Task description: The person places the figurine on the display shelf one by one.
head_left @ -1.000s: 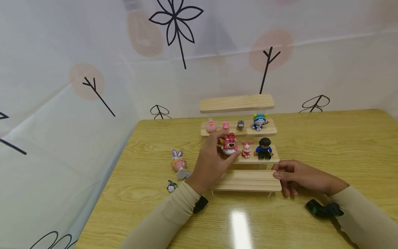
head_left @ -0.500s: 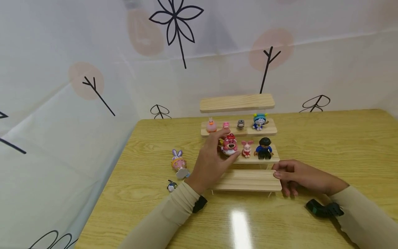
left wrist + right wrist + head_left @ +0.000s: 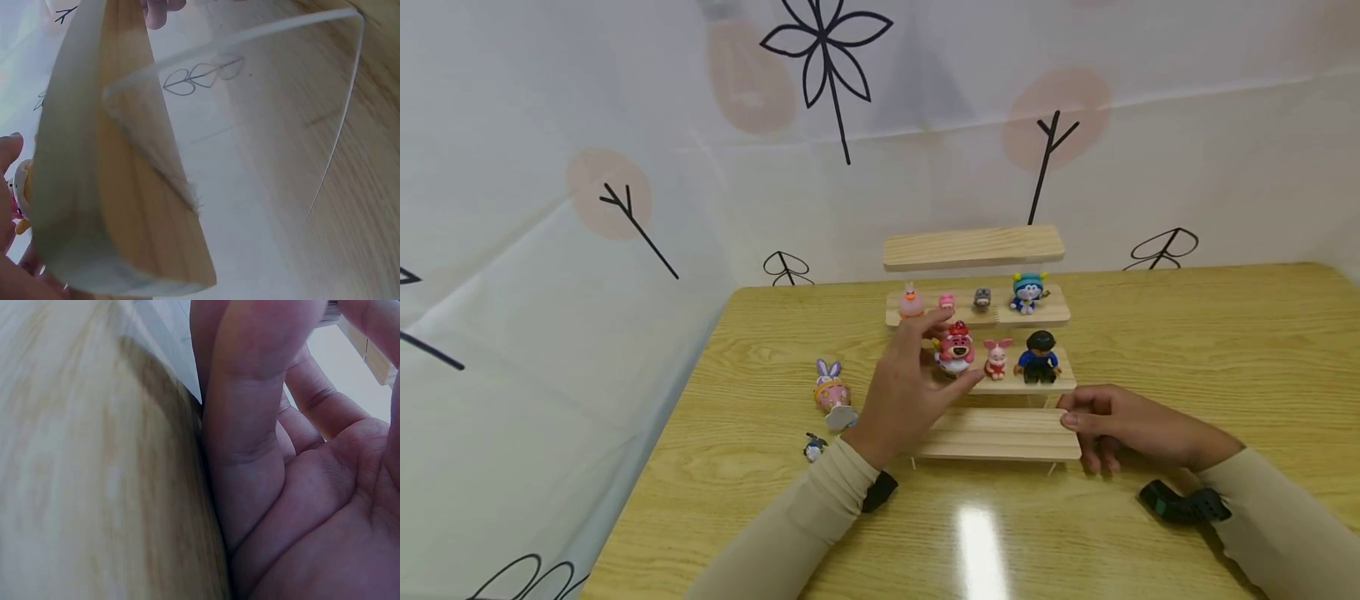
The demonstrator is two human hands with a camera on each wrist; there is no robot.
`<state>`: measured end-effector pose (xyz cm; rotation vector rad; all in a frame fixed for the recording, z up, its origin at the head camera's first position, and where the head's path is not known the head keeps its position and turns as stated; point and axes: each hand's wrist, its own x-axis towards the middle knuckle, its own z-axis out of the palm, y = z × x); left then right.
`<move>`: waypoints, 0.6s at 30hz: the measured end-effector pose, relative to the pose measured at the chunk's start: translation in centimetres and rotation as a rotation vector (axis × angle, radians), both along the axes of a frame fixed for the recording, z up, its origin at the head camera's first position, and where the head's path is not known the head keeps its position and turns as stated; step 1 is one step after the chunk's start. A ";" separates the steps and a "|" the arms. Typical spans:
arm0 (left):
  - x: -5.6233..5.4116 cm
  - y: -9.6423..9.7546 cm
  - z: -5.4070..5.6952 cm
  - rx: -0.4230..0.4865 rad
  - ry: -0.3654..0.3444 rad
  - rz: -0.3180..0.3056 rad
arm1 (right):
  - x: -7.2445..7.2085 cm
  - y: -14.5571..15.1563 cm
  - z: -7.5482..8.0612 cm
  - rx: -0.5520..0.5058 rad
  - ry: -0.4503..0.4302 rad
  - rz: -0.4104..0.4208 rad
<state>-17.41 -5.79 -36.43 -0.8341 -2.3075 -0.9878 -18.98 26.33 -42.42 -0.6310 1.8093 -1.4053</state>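
My left hand [image 3: 898,392] reaches over the tiered wooden display stand [image 3: 1007,433], fingers and thumb spread loosely around a pink bear figurine [image 3: 955,354] with a red top. The bear sits upright on the second tier from the front; in the left wrist view only part of a figurine [image 3: 24,190] shows beside the fingers. At the stand's front right end, my right hand [image 3: 1131,425] grips the tier's edge between thumb and fingers. Right of the bear stand a piglet figurine [image 3: 996,358] and a dark-haired toy figure [image 3: 1039,358] in blue.
A duck-like figurine [image 3: 912,302], two small figurines and a blue-hatted figurine [image 3: 1027,293] occupy the tier behind. The top board [image 3: 973,248] rises above them. Left of the stand, a rabbit figurine [image 3: 833,396] and a small dark-and-white figurine [image 3: 814,448] lie on the table [image 3: 737,500].
The thumb of my left hand has eased slightly away from the bear, widening the gap. The bear stays in place, and my right hand keeps its hold on the stand.
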 end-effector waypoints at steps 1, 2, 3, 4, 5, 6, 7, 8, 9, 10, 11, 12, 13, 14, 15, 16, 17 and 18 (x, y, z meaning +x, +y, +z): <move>0.0 -0.1 0.1 0.005 0.023 0.008 | 0.0 0.0 0.0 0.003 0.001 -0.002; -0.1 -0.1 0.1 0.008 0.050 0.019 | 0.0 0.0 0.0 0.007 0.003 -0.003; -0.1 -0.2 0.2 0.009 0.081 0.034 | 0.0 0.0 0.0 0.010 0.005 -0.005; -0.2 -0.3 0.3 0.008 0.117 0.052 | 0.0 0.0 0.0 0.013 0.005 -0.006; -0.2 -0.5 0.4 0.011 0.153 0.066 | 0.0 0.0 0.0 0.015 0.005 -0.007; -0.2 -0.6 0.5 0.020 0.186 0.076 | 0.0 0.0 0.0 0.017 0.006 -0.007; -0.1 -0.8 0.6 0.030 0.211 0.081 | 0.0 0.0 -0.1 0.017 0.007 -0.008; -0.1 -1.0 0.7 0.044 0.233 0.083 | -0.1 0.0 -0.1 0.017 0.007 -0.007; -0.1 -1.3 0.8 0.065 0.254 0.076 | -0.1 0.0 -0.1 0.016 0.007 -0.006; -0.1 -1.5 0.9 0.091 0.272 0.062 | -0.1 0.0 -0.1 0.015 0.008 -0.005; -0.1 -1.8 1.1 0.123 0.287 0.043 | -0.1 0.0 -0.1 0.013 0.009 -0.005; -0.1 -2.2 1.2 0.151 0.298 0.028 | -0.1 -0.1 -0.1 0.009 0.009 -0.005; -0.1 -2.5 1.4 0.172 0.305 0.022 | 0.0 -0.1 -0.1 -0.003 0.007 -0.003; -0.1 -2.9 1.4 0.194 0.314 0.021 | 0.0 -0.1 -0.1 -0.016 0.003 -0.001; -0.1 -3.3 1.5 0.207 0.320 0.025 | 0.0 -0.1 -0.1 -0.029 -0.001 0.000; -0.1 -3.8 1.5 0.215 0.321 0.035 | 0.0 -0.1 -0.1 -0.033 -0.002 0.000; -0.1 -4.2 1.6 0.219 0.321 0.051 | 0.0 -0.1 -0.1 -0.041 -0.004 0.001; -0.1 -4.7 1.5 0.221 0.316 0.067 | 0.0 0.0 -0.1 -0.042 -0.005 0.001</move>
